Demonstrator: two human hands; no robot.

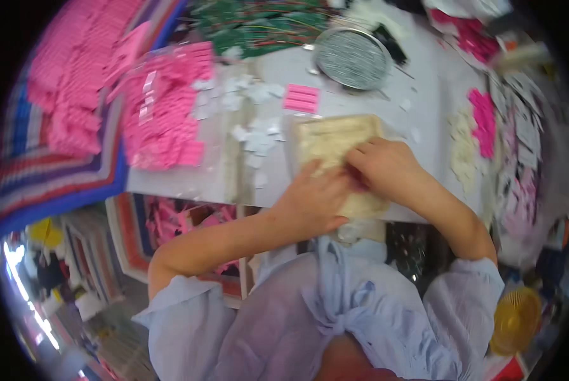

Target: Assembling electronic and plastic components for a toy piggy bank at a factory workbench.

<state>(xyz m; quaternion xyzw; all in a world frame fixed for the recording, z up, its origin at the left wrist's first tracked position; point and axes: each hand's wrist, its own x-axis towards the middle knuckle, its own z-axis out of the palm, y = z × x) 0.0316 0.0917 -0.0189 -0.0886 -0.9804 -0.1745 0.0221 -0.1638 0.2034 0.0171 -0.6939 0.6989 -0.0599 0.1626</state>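
Note:
A cream-coloured rectangular block or pad lies in front of me near the table's edge, on what looks like clear plastic. My left hand rests over its lower left part, fingers stretched out and somewhat blurred. On the block's right side my right hand is closed, with its fingers curled down beside the left fingertips. A small dark reddish patch shows between the hands; what the right fingers grip is hidden. Just beyond the block sits a pink ridged plastic piece.
A round metal tin of silvery pins stands beyond the block. Small white squares are scattered to its left, near a clear bag of pink pieces. Stacked trays fill the far left. Bright pink pieces lie at right.

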